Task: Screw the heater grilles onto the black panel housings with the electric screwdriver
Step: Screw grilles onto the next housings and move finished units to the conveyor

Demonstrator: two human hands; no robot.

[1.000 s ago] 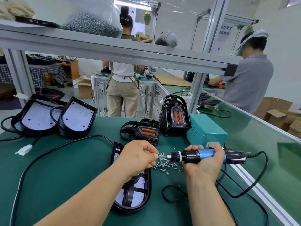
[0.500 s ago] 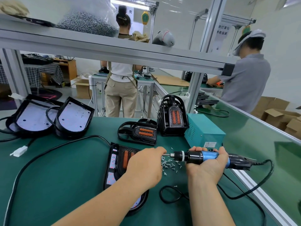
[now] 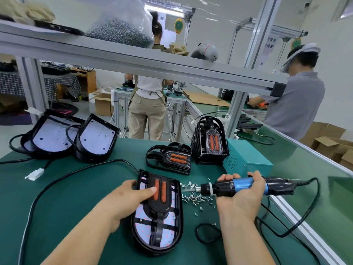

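Currently, the heater grille [image 3: 159, 194] is seated in the black panel housing [image 3: 158, 236], which lies flat on the green bench mat [image 3: 76, 197] directly in front of the person. The grille is pressed down by the left hand [image 3: 129, 196], whose fingers are laid out straight across the 2 orange elements. The electric screwdriver [image 3: 238, 187] is clasped by the right hand [image 3: 242, 197], with fingers wrapped around its blue barrel. It is held level, with the bit pointed left above the loose screws [image 3: 193, 197]. Whether a screw sits on the bit cannot be told.

Several slips are judged possible. If the pressure is uneven, the grille could be shifted in the housing and its holes misaligned. Any screw on the bit could be shed as the tool is tipped down, and a crooked start could strip the plastic boss. The driver's cord [image 3: 305, 213] is looped beside the right wrist and might be snagged.

Compared with 1 s ago, the left hand has been moved off the bit tip, where it was clenched, and flattened onto the grille. The screwdriver has been kept level in the same grasp.
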